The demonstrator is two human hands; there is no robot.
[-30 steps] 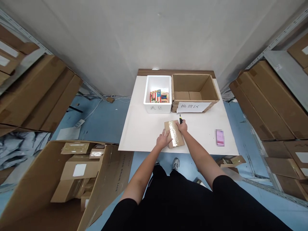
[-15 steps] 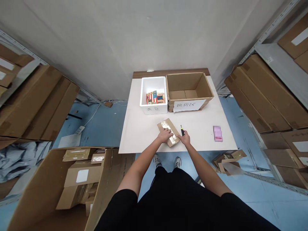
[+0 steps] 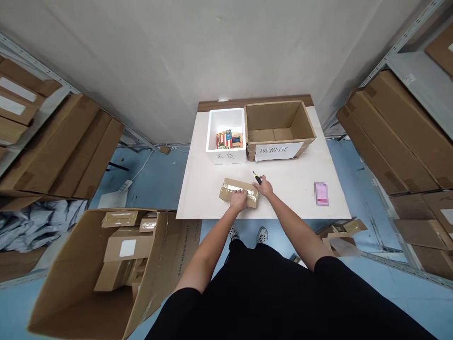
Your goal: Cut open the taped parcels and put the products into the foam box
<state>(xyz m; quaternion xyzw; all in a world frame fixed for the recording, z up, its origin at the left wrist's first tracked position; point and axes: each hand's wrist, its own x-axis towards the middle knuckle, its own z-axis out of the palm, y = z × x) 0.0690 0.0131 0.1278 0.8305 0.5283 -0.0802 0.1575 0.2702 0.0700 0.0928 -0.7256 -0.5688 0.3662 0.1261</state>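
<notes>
A small brown cardboard box [image 3: 229, 186], sealed with shiny clear tape, lies slightly slanted near the front of the table. Across its near side, my left hand [image 3: 238, 200] grips it with curled fingers. My right hand [image 3: 264, 186] is closed around a black and yellow utility knife [image 3: 258, 178], its blade pointing up and left, away from me. The knife is above the box's right end, and that hand is close beside the same end; whether they touch is unclear.
Behind stand a white foam bin [image 3: 226, 157] holding colourful printed packs and an open carton [image 3: 279, 134] with a paper label. A blurred pink item [image 3: 322, 194] lies at the table's right. A large carton of parcels [image 3: 63, 278] sits lower left; loaded shelves flank both sides.
The box has turned from a steep diagonal to nearly crosswise and shifted left, with my left hand still on it. My right hand has moved up and left with the knife.
</notes>
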